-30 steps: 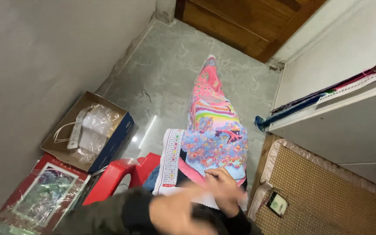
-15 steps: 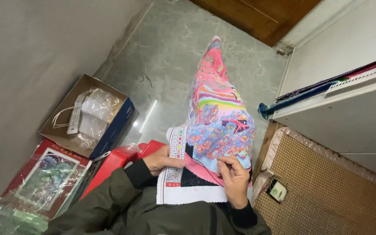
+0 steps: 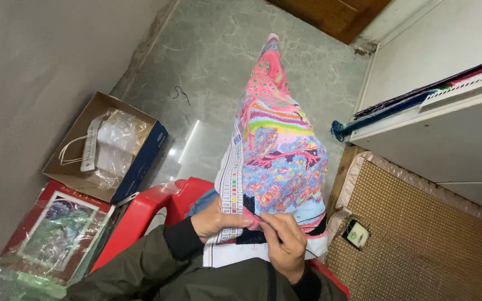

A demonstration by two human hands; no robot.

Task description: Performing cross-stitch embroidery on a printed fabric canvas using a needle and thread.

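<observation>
A long, colourful cross-stitch cloth in pink, blue and rainbow stripes hangs from my lap down to the grey floor. Its white edge strip carries a row of small coloured squares. My left hand grips the cloth's near edge from the left, thumb on top. My right hand pinches at the fabric right beside the left fingers; a thin dark thread runs by it. Whether it holds a needle I cannot tell. Both sleeves are dark olive.
A red plastic chair is under me. An open cardboard box with plastic bags sits at left, a red-framed picture in plastic wrap below it. A woven mat with a small device lies at right, beside a white cabinet.
My hands were blurred and moving over my lap a second ago; now they rest together on the cloth's near edge. The view has tilted slightly.
</observation>
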